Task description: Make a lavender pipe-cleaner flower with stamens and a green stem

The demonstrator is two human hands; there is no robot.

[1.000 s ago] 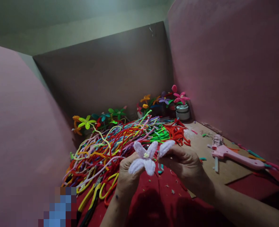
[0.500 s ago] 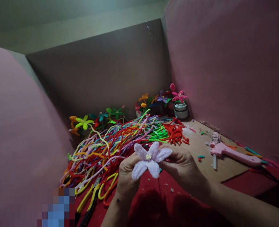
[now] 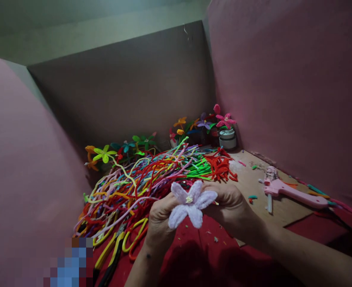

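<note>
L hand (image 3: 162, 215) + R hand (image 3: 234, 203) both on the lilac flower (image 3: 189, 199), just below ctr of frame. Five fuzzy petals fanned out, pale yellow ctr, face toward cam.

L hand: closed, gripping flower from its left side, fingertips mostly behind petals. R hand: closed too, looks pinched at/behind the right-hand petal; exact contact pt hidden, can't tell if it has petal or stem. No stem visible below bloom.

Step in hand (my read): petal placement, i.e. getting the right-hand petal seated w/ the other four. Spread looks approx even from front; can't tell from here if anything's fixed at the back.

Next move, IMO: needs L hand steady at the base, R hand making small adj only, then a firm hold where petals meet. Risk: petal twists or slips if either pinch loosens.

Nearby: stem pile (image 3: 134, 175) left of ctr, runs up behind L hand; red bits (image 3: 219, 167) above R hand. Glue gun (image 3: 298, 194) lying on board (image 3: 289, 215), right of frame, well apart from both hands. Pliers (image 3: 105, 254) lower left on red cloth (image 3: 182, 263). More blooms at back, e.g. pink one (image 3: 225, 120) above jar (image 3: 227, 140), right of ctr.
</note>
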